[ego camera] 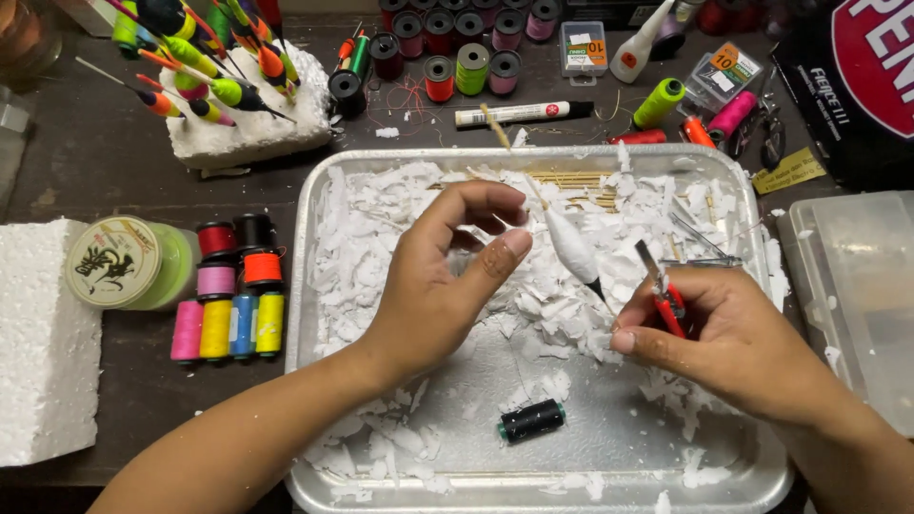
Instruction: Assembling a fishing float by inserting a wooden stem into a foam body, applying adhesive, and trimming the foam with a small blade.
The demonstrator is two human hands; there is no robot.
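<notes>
Over the shaving-filled metal tray [309, 286], her left hand [447, 276] has its grip pinching a white foam float [569, 246], while the right hand [724, 333] clamps a red-handled cutter [664, 293]

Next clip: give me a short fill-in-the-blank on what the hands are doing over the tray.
1. The right hand grips a small tool with ____ handles.
2. The white float body hangs between both hands above the ____ tray.
3. A ____ thread spool lies in the tray near the left hand.

Missing words: red; metal; black
</notes>
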